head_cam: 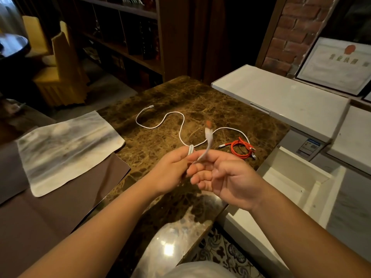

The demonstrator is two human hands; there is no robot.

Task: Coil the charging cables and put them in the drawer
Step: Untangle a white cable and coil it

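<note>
the left hand [172, 167] pinches a first loop of the white cable [181, 125]; the right hand [226, 177] holds its blurred end; the slack trails away across the table [220, 101].

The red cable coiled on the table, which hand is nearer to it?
Right. The right hand is just in front of the red cable, slightly to its left; the left hand sits farther left, gripping the white cable.
</note>
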